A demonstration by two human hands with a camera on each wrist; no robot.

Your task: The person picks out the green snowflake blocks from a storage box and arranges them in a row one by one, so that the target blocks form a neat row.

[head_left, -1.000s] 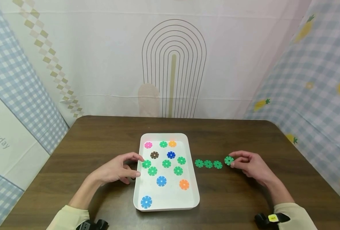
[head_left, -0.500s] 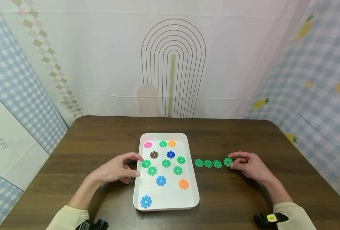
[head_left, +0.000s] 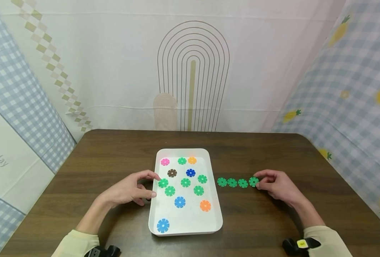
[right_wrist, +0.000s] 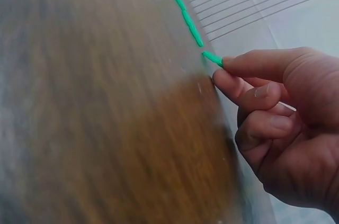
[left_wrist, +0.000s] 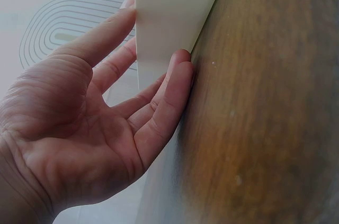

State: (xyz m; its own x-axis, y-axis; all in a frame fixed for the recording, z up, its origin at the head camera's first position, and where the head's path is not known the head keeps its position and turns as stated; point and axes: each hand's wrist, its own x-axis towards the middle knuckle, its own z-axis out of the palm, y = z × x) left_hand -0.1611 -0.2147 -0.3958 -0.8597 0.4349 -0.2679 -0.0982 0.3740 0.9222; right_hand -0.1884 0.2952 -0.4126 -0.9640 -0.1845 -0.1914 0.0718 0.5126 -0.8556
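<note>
My right hand [head_left: 276, 184] pinches a green snowflake-shaped interlocking disc [head_left: 253, 182] between thumb and index finger. This disc's left edge is right at the end of a row of three green discs [head_left: 232, 182] on the table. In the right wrist view the held disc [right_wrist: 213, 58] is tilted slightly, its tip close to the row [right_wrist: 184, 12]. My left hand [head_left: 135, 187] rests at the left side of the white tray [head_left: 185, 230], index fingertip on the rim. Its other fingers touch the tray's outer wall [left_wrist: 164, 28] near the base, relaxed, palm open.
Inside the tray lie several loose discs: green, light blue [head_left: 180, 202], dark blue [head_left: 190, 172], brown [head_left: 172, 173], pink [head_left: 165, 162] and orange [head_left: 205, 206]. The brown wooden table [head_left: 122, 150] meets a patterned cloth backdrop [head_left: 119, 71] behind it.
My right hand has moved slightly left and down, bringing the held green disc from a gap away to the end of the row. The left hand and tray have stayed put.
</note>
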